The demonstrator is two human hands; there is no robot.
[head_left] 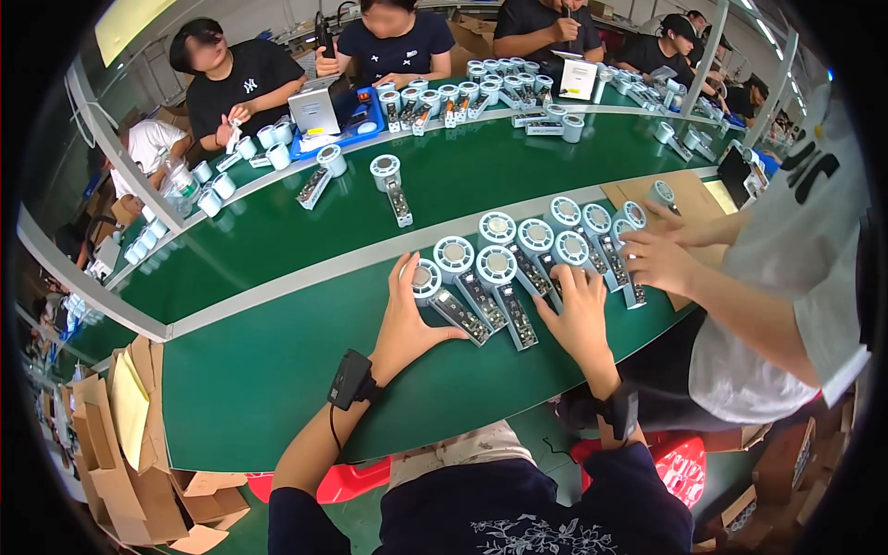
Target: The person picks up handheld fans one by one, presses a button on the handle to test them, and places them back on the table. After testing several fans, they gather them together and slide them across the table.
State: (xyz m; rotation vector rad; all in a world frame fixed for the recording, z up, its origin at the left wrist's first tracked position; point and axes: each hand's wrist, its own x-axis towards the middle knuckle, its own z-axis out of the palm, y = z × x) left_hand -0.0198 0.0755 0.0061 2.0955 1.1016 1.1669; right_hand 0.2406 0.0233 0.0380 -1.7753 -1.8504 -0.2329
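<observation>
Several light-blue handheld device housings, each with a round ringed head and a handle showing a circuit board, lie side by side on the green bench. My left hand (404,319) is spread along the leftmost housing (458,314), its fingers beside the head and its thumb near the handle's lower end. My right hand (580,319) has its fingers apart over the handle of a housing (571,248) in the middle of the group; the fingertips are partly hidden. Between my hands lie more housings, such as a front one (513,310).
At right, a co-worker's hands (661,259) touch the group's right end, by a cardboard sheet (708,199). Beyond a metal rail (305,285) runs a green belt (268,240) with a single housing (398,199). People work opposite. Cardboard boxes (125,462) stand lower left.
</observation>
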